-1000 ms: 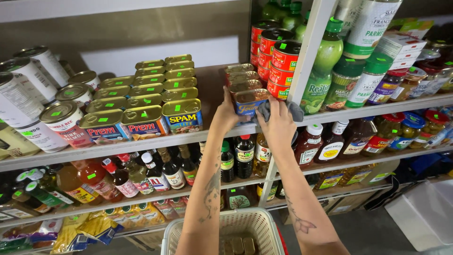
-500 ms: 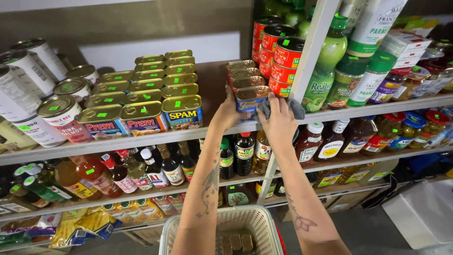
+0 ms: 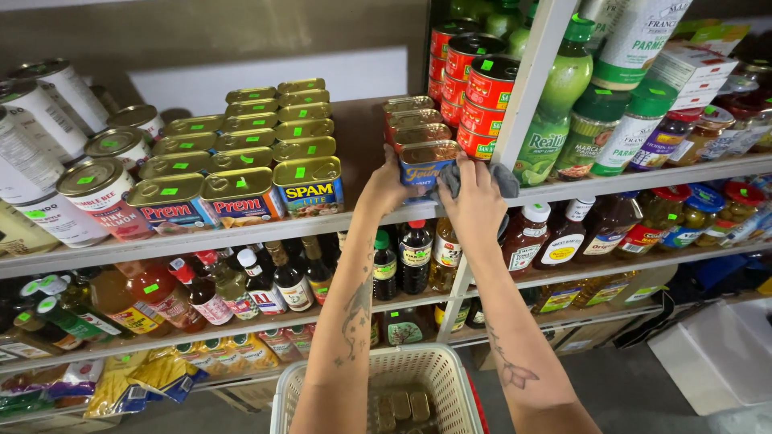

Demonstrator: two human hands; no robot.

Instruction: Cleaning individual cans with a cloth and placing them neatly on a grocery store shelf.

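My left hand [image 3: 384, 189] grips the left side of a rectangular blue-labelled tin [image 3: 424, 163] at the front of a row of like tins on the upper shelf [image 3: 241, 229]. On the tin's right side my right hand [image 3: 474, 201] presses a grey cloth [image 3: 503, 178] against it. Both tattooed forearms reach up from below. A white plastic basket [image 3: 386, 378] holding several gold tins sits under my arms.
Left of the tin stand rows of gold-lidded meat tins [image 3: 310, 185] and round fish cans [image 3: 100, 189]. Stacked red cans [image 3: 486, 92], green juice bottles [image 3: 559, 104] and jars lie right of a white upright [image 3: 527, 76]. Sauce bottles [image 3: 414, 253] fill the shelf below.
The view has shifted slightly. Both hands stay on the blue-labelled tin, with the right hand and cloth moving a little over its right side.
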